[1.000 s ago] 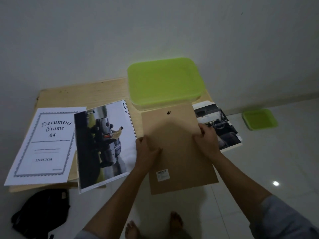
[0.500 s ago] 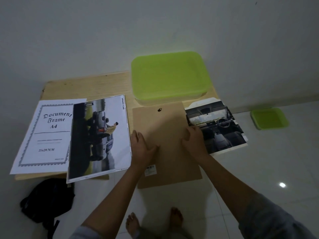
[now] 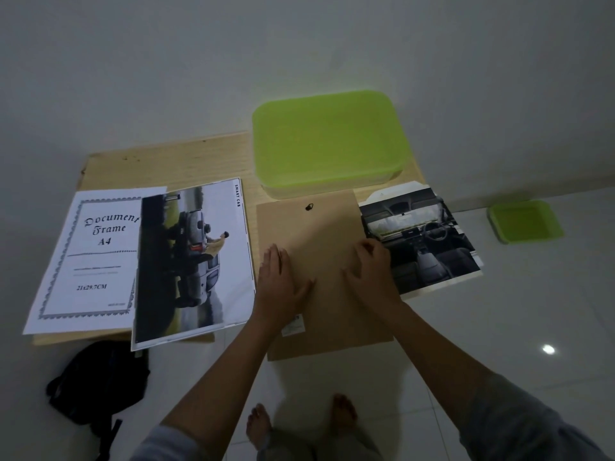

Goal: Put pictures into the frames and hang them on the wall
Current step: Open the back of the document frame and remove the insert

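A brown frame backing board (image 3: 324, 234) with a small black hanger (image 3: 309, 206) lies back side up on the wooden table (image 3: 173, 164), its near end overhanging the edge. My left hand (image 3: 281, 284) rests flat on its left part with fingers straight. My right hand (image 3: 372, 267) touches its right edge with fingers bent, beside a car-interior picture (image 3: 422, 237). A picture of a car and a person (image 3: 196, 261) lies to the left, partly over a white "Document Frame A4" sheet (image 3: 90, 254).
A large green tray (image 3: 327, 141) sits at the table's back by the white wall. A smaller green tray (image 3: 524, 221) lies on the tiled floor to the right. A black bag (image 3: 100, 380) sits on the floor under the table's left. My bare feet (image 3: 299, 424) are below.
The backing board has slid left, uncovering more of the car-interior picture. Both hands stayed on the board and moved with it.
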A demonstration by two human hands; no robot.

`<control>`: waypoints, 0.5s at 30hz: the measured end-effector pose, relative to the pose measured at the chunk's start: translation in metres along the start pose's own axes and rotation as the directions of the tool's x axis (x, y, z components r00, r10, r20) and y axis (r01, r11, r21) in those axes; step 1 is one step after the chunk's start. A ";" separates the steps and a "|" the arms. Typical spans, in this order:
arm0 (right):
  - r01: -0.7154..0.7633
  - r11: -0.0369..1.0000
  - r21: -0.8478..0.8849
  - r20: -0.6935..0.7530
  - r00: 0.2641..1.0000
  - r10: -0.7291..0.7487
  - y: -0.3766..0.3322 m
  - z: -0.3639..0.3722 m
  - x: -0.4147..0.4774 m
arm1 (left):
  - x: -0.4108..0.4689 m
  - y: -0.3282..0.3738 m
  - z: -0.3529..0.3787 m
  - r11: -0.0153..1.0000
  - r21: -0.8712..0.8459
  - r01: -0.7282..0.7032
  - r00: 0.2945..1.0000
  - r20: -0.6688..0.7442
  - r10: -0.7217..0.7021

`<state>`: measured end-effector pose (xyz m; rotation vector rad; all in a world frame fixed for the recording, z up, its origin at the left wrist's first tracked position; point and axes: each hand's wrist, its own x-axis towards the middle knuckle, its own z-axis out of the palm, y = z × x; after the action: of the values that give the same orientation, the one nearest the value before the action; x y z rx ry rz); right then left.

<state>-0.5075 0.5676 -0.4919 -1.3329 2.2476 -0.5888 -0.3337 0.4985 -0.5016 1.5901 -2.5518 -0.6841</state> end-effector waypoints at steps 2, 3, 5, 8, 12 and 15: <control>-0.012 1.000 -0.002 0.011 1.000 0.012 -0.002 -0.002 -0.001 | 0.002 0.000 -0.002 1.000 0.001 0.008 1.000 0.030 -0.008; -0.018 1.000 0.000 0.014 1.000 0.018 -0.004 -0.003 -0.001 | 0.003 0.000 -0.005 1.000 -0.003 0.008 0.998 0.063 -0.008; -0.040 0.999 0.007 0.020 0.999 0.040 -0.012 -0.007 0.000 | 0.007 -0.003 -0.011 0.999 -0.047 -0.010 0.994 0.110 0.015; -0.076 0.996 0.044 -0.030 0.997 0.077 -0.029 -0.007 0.001 | 0.006 -0.017 -0.025 0.995 -0.096 -0.033 0.997 0.061 0.039; -0.021 0.999 0.046 -0.037 0.999 0.023 -0.069 0.018 -0.006 | -0.033 -0.060 -0.058 0.985 -0.172 -0.007 0.988 -0.151 -0.019; 0.012 0.990 0.137 -0.014 1.000 -0.010 -0.117 0.050 -0.029 | -0.072 -0.114 -0.074 0.986 -0.151 0.065 0.968 -0.229 -0.099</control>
<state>-0.3853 0.5357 -0.4600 -1.2772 2.1684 -0.7442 -0.1837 0.4934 -0.4670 1.6296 -2.2293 -0.6259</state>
